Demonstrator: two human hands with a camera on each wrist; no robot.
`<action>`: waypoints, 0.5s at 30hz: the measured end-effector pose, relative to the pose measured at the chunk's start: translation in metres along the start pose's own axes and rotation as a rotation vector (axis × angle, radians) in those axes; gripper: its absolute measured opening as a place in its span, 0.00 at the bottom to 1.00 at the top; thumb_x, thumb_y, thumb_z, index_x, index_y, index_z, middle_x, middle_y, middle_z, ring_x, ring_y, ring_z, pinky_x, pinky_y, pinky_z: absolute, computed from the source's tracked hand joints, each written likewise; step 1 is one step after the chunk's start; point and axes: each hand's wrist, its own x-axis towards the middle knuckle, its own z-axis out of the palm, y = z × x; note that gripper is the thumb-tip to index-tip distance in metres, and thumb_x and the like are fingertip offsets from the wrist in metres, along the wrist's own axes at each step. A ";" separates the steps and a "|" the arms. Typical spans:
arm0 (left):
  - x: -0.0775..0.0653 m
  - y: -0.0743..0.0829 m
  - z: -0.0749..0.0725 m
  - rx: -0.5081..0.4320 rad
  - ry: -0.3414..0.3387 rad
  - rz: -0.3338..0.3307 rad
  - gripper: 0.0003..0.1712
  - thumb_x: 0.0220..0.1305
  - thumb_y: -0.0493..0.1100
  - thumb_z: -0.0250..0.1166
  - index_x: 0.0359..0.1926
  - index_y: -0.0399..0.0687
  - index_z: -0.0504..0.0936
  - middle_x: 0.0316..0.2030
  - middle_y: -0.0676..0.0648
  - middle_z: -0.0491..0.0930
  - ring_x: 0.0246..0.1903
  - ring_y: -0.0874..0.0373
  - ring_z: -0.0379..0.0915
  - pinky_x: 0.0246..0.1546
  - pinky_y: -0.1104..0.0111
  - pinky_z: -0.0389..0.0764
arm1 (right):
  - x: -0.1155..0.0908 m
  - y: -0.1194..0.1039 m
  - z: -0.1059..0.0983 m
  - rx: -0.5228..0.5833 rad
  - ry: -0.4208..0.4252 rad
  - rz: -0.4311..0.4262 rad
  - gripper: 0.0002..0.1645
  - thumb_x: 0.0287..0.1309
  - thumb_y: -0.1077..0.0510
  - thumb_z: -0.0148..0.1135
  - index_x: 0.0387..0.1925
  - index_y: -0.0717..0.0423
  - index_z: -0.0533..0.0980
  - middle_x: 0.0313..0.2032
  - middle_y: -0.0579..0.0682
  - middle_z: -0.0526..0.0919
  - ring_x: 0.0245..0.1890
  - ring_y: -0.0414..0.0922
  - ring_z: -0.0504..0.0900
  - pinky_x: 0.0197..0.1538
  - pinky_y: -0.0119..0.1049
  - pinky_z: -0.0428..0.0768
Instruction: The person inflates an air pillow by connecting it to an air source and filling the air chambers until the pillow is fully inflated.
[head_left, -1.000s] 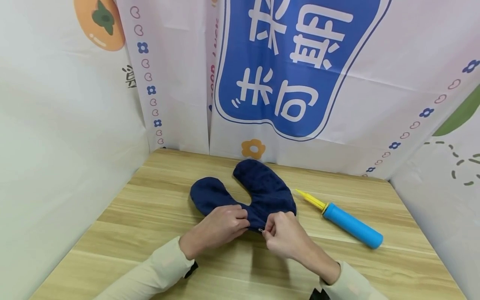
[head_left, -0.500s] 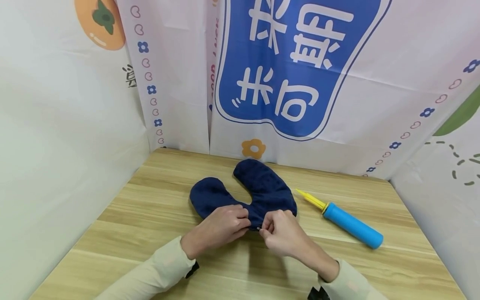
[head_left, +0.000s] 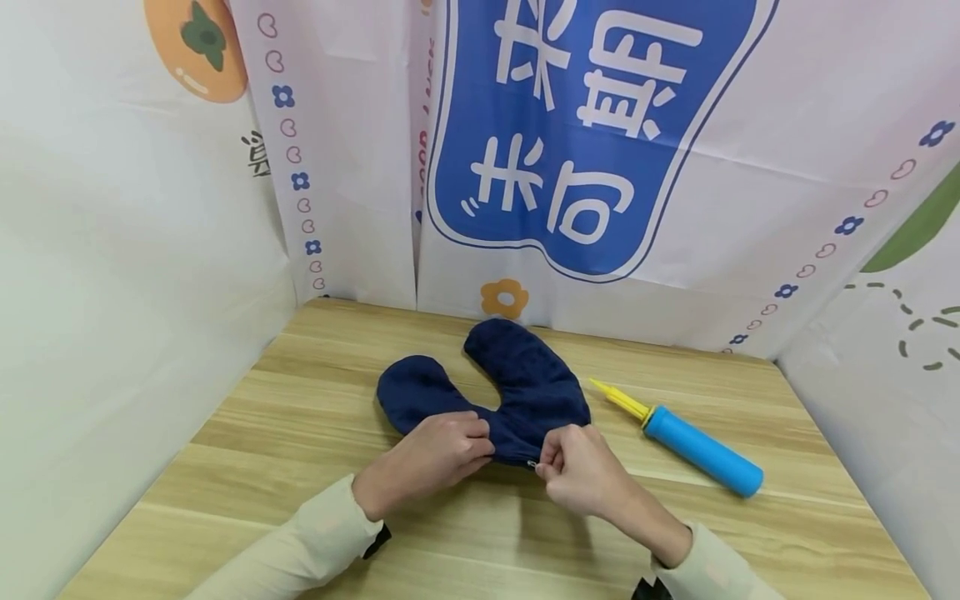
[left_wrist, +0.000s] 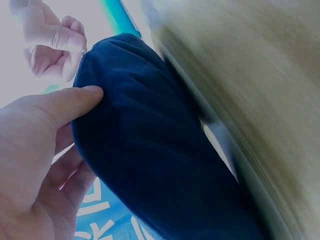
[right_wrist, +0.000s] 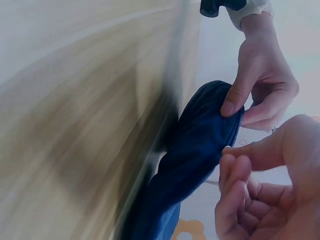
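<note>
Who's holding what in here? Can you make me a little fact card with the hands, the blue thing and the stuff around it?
Main thing: dark blue U-shaped pillow
Pillow's opening: faces away from the person
Left hand: pinches the pillow's near edge
Right hand: pinches a small zipper pull at the same edge
Zip open or shut: cannot tell
Nearby: blue tool with a yellow tip, right of the pillow, not touching it
Underneath: wood-patterned table
Behind: white cloth with printed pictures

The pillow [head_left: 528, 400] looks like plush cloth, its zip pull [head_left: 532, 463] metallic. The pump [head_left: 701, 450] at right looks smooth plastic, the tabletop [head_left: 262, 425] wood-grained.
</note>
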 end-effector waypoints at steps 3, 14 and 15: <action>0.004 0.002 0.002 -0.023 0.001 -0.041 0.05 0.61 0.44 0.79 0.36 0.53 0.89 0.32 0.57 0.79 0.32 0.65 0.74 0.36 0.75 0.80 | 0.000 0.002 -0.004 0.012 -0.008 -0.031 0.12 0.63 0.63 0.68 0.23 0.51 0.80 0.17 0.38 0.78 0.15 0.34 0.74 0.22 0.30 0.75; 0.027 0.019 0.016 0.029 0.001 -0.030 0.07 0.61 0.44 0.79 0.32 0.54 0.87 0.30 0.56 0.78 0.31 0.64 0.73 0.37 0.75 0.80 | 0.002 0.000 0.000 0.028 -0.071 -0.095 0.11 0.70 0.61 0.59 0.29 0.52 0.78 0.20 0.38 0.78 0.17 0.31 0.73 0.25 0.27 0.76; 0.028 0.020 0.016 0.036 0.004 -0.030 0.07 0.61 0.43 0.80 0.32 0.54 0.87 0.29 0.56 0.78 0.31 0.64 0.74 0.37 0.75 0.80 | 0.002 0.000 0.001 0.017 -0.060 -0.117 0.12 0.71 0.62 0.60 0.28 0.52 0.77 0.19 0.38 0.77 0.17 0.30 0.72 0.24 0.27 0.75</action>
